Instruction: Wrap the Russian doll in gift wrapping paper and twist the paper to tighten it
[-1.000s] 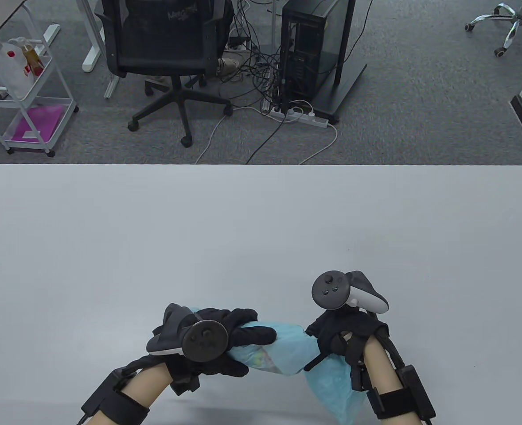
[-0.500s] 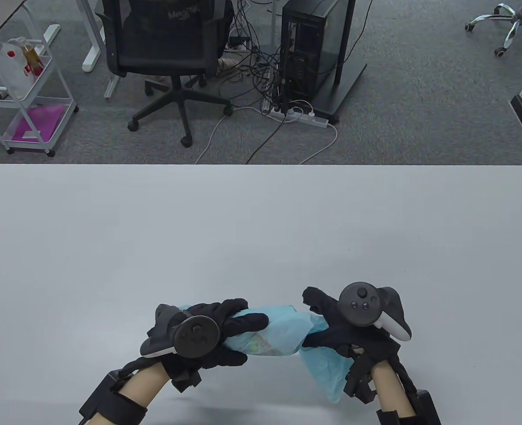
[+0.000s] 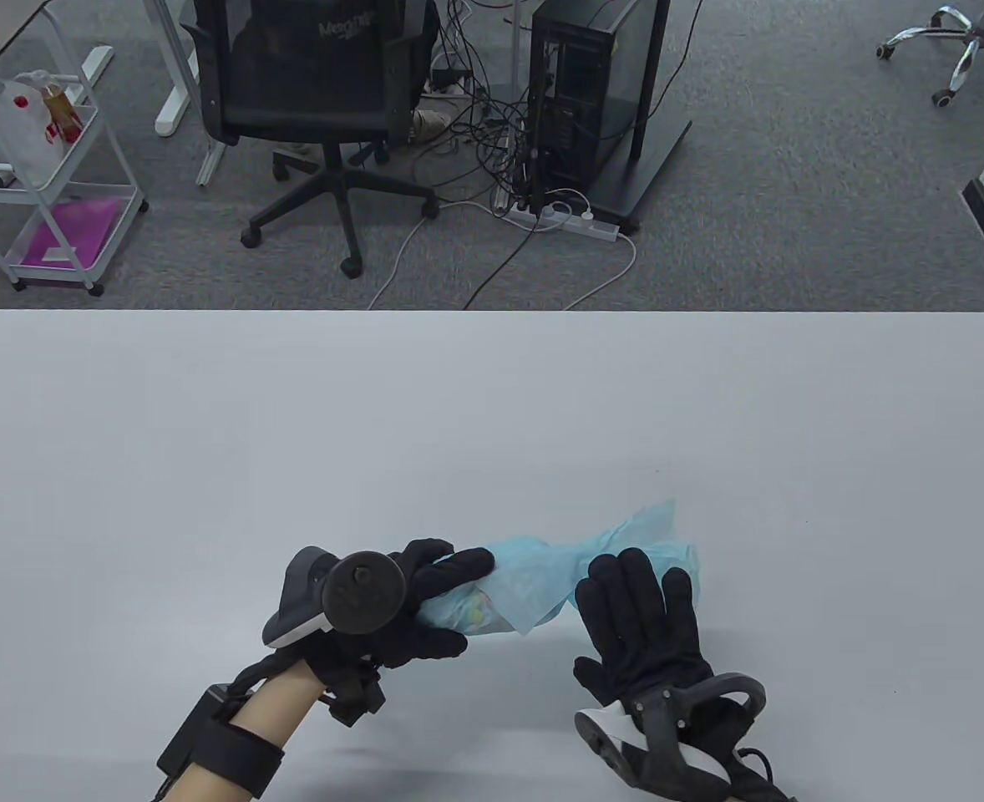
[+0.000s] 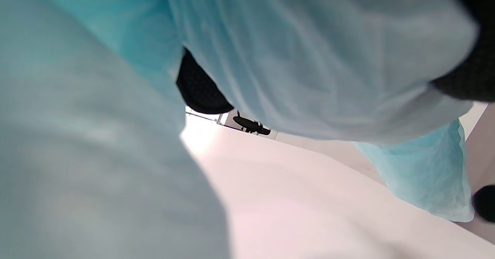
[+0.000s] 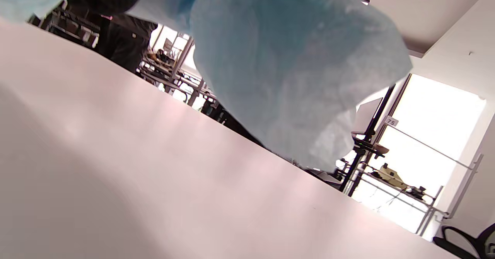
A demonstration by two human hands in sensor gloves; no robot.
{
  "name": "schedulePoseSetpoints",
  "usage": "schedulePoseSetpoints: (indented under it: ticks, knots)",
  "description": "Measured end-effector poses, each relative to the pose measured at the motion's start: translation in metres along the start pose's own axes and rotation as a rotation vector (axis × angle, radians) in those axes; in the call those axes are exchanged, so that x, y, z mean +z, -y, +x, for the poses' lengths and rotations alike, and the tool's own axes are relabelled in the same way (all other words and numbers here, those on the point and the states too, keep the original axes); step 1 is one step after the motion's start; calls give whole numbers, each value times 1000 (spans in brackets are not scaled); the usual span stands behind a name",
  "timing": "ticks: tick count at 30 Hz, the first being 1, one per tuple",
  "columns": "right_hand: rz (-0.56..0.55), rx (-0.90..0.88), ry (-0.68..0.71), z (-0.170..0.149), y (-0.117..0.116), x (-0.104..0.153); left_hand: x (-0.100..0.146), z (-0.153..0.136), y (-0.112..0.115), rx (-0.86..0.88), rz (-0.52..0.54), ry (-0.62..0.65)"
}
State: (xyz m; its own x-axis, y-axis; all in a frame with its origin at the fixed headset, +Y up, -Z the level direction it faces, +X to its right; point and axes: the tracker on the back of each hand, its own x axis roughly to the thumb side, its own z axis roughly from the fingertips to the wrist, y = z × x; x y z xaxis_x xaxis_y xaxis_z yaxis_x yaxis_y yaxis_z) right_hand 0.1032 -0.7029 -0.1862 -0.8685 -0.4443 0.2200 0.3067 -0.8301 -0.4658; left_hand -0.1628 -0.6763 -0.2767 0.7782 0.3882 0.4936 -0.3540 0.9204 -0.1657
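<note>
The Russian doll (image 3: 477, 607) lies on its side inside pale blue wrapping paper (image 3: 542, 576), and a colourful patch of it shows through. My left hand (image 3: 459, 597) grips the wrapped doll's left end, fingers over the top and thumb beneath. The loose paper tail (image 3: 638, 535) fans out to the far right. My right hand (image 3: 638, 601) lies flat with straight fingers against that tail, its tracker near the wrist. In the left wrist view the paper (image 4: 309, 58) fills most of the frame. In the right wrist view the paper tail (image 5: 294, 69) hangs just above the table.
The white table (image 3: 492, 418) stretches wide on all sides of the hands. Beyond its far edge, on the carpet, stand an office chair (image 3: 317, 92), a computer tower (image 3: 584, 92) with cables, and a white cart (image 3: 41, 167).
My right hand let go of the paper tail and turned over into a flat hand. The tail swung from the near side to the far right. The left hand kept its grip.
</note>
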Motion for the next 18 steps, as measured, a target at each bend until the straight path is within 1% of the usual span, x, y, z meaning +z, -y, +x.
schedulePoseSetpoints:
  ticks: [2, 4, 7, 9, 10, 11, 12, 13, 15, 17, 18]
  knots:
    - [6, -34, -33, 5, -7, -7, 0, 3, 1, 19, -11, 21]
    - [-2, -46, -96, 7, -9, -17, 0, 8, 3, 32, -40, 51]
    - [49, -111, -137, 4, -11, -31, 1, 13, 5, -1, -41, 68]
    - [64, -174, -131, -1, -12, -36, 2, 15, 5, -37, -26, 72]
    - [60, -217, -140, -4, -10, -38, 3, 15, 5, -56, -19, 74]
    - [85, -273, -116, -8, -10, -41, 3, 15, 5, -65, -16, 76]
    - [130, -388, -93, -13, -11, -44, 4, 17, 7, -106, -20, 80]
    - [138, -509, -125, -19, -13, -47, 5, 19, 8, -171, -14, 87]
    - [241, -689, -92, -27, -20, -55, 7, 22, 10, -212, -8, 103]
    - [401, -784, -25, -34, -26, -64, 7, 25, 12, -222, -5, 115]
    - [531, -832, 18, -36, -29, -69, 7, 27, 13, -231, -19, 125]
